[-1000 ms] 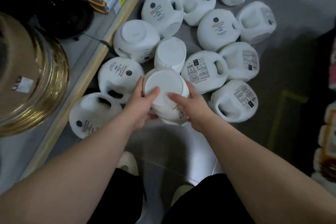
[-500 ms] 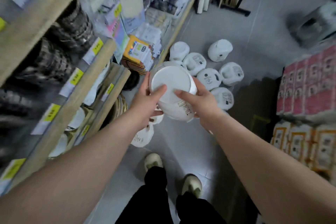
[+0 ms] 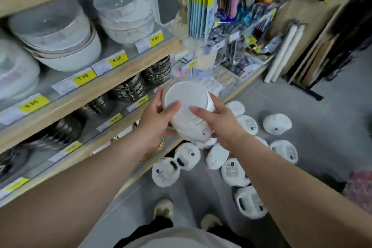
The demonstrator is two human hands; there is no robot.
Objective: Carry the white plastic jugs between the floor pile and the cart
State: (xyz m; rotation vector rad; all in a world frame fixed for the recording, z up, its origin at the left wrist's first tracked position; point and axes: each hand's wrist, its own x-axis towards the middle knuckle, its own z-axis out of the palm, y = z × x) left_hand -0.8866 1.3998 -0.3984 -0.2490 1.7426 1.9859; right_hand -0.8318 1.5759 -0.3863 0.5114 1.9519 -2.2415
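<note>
A white plastic jug (image 3: 188, 106) is held in the air between both hands, its flat round bottom turned toward me. My left hand (image 3: 159, 119) grips its left side with the thumb laid on the bottom. My right hand (image 3: 218, 122) grips the right side, thumb also on the bottom, fingers curled around the labelled wall. The jug hovers in front of the wooden shelf (image 3: 112, 75), at the level of the steel bowl stacks (image 3: 130, 88).
Several more white jugs (image 3: 188, 156) lie on the grey floor (image 3: 322, 123) below. White bowls (image 3: 60, 32) fill the upper shelf, with yellow price tags (image 3: 117, 59) along the edges. Hanging packets (image 3: 231, 12) and leaning boards (image 3: 285, 54) stand beyond. My shoes (image 3: 164, 208) are underneath.
I have stood up and lifted the jug from the floor pile to shelf height. The view rose from the floor to the shelves. Both hands keep the same grip.
</note>
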